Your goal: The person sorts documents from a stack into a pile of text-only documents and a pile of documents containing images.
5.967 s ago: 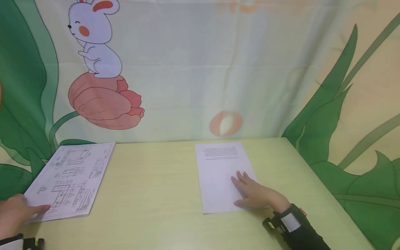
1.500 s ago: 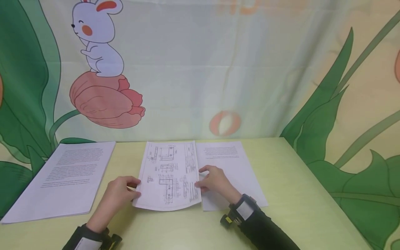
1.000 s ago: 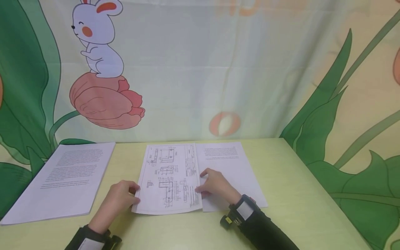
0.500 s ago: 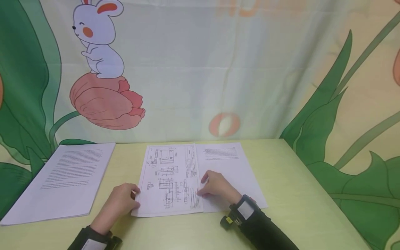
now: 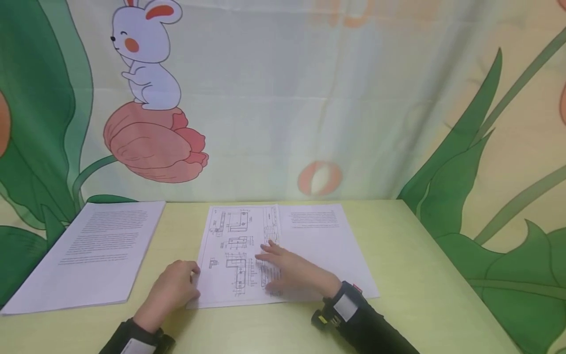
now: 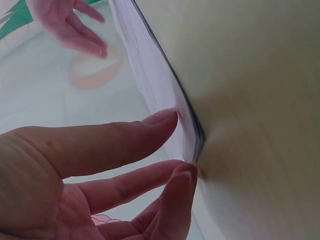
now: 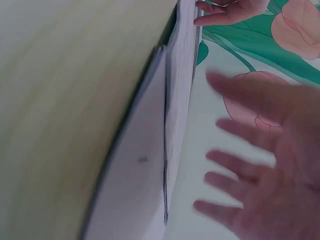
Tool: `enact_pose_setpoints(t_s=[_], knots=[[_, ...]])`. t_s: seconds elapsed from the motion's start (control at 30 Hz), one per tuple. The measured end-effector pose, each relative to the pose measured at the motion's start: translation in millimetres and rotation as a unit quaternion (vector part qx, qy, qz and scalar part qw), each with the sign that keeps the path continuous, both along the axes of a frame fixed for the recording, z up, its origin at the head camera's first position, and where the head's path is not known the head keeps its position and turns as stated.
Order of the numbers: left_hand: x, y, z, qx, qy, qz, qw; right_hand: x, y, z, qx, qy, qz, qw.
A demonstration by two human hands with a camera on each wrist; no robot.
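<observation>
A printed sheet with technical drawings [image 5: 221, 280] lies in the middle of the table. My left hand [image 5: 172, 286] holds its left edge near the front corner; in the left wrist view the thumb [image 6: 162, 120] and curled fingers meet at the paper's corner. Over the sheet's right part my right hand [image 5: 292, 271] is spread, palm down. In the right wrist view its fingers are straight, apart and blurred, above the paper. Right beside the drawing is a text sheet [image 5: 323, 246], partly covered by the right hand and wrist.
At the left of the table [image 5: 239, 332] is a thick paper stack [image 5: 84, 282] with a text page on top. A curtain [image 5: 247, 98] with a rabbit and plants printed on it hangs behind the table's back edge.
The drawing, earlier on top of the left stack, was carried to the middle and lowered beside the text sheet. My right hand has let go of its right edge and spread leftward over it.
</observation>
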State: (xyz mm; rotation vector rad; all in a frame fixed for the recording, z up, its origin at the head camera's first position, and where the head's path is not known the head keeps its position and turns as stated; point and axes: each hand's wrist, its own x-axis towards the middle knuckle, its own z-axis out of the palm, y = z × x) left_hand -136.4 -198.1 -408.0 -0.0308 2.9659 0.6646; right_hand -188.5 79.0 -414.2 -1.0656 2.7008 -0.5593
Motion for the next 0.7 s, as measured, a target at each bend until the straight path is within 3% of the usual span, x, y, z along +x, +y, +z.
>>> enact_pose_setpoints(t_s=[0.1,0.23,0.3,0.4,0.5,0.63,0.7], knots=[[0.2,0.8,1.3,-0.01,-0.011,0.005,0.9999,4.7,1,-2.0,0.034,-0.022,0.05,0.9979],[-0.9,-5.5,6.8,0.003,-0.007,0.01,0.9999,7.2,2,-3.8,0.05,-0.046,0.067,0.9954],[-3.1,-17.8,13.4,0.015,0.018,0.015,0.9996,7.8,2,-3.7,0.059,-0.052,0.068,0.9946],[-6.9,-51.2,24.0,0.028,0.085,0.038,0.9953,7.9,1,-3.0,0.07,-0.047,0.071,0.9939],[-7.7,-97.9,26.9,0.02,0.152,0.087,0.9843,8.2,1,-2.0,0.075,-0.043,0.074,0.9935],[-3.6,-160.2,21.0,-0.008,0.141,0.182,0.973,8.3,1,-2.4,0.077,-0.051,0.07,0.9933],[0.3,-184.1,16.8,-0.02,0.102,0.222,0.9694,8.4,1,-3.0,0.077,-0.055,0.067,0.9933]])
